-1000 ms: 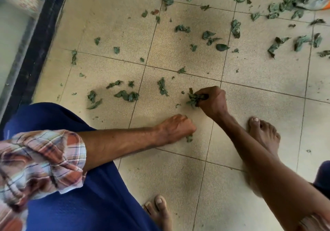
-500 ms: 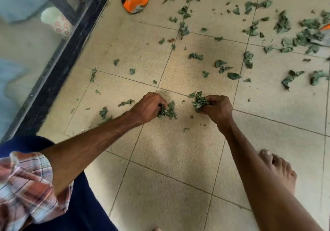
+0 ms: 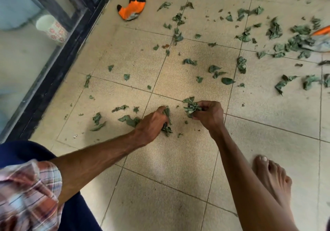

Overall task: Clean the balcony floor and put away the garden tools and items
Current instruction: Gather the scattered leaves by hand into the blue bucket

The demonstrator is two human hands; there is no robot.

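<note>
Nearest me, a plaid sleeve (image 3: 26,191) and a bare foot (image 3: 273,179) on the tiled floor (image 3: 160,186). Left hand (image 3: 153,123) is down at the floor, fingers (image 3: 163,110) curled over a clump of dried leaves (image 3: 167,129); leaf shows above and below the knuckles. More leaves lie just left of that hand. Right hand (image 3: 210,113) sits beside it, slightly raised, fingers closed tight around a leaf bunch (image 3: 191,106) that sticks out toward the left. The two hands are near, not touching. Beyond them, scattered leaves (image 3: 241,64) cover the tiles, thickest toward the far right. Far left, an orange glove (image 3: 133,9) lies beside the dark door frame (image 3: 59,66); a patterned cup (image 3: 50,28) stands behind the glass.
</note>
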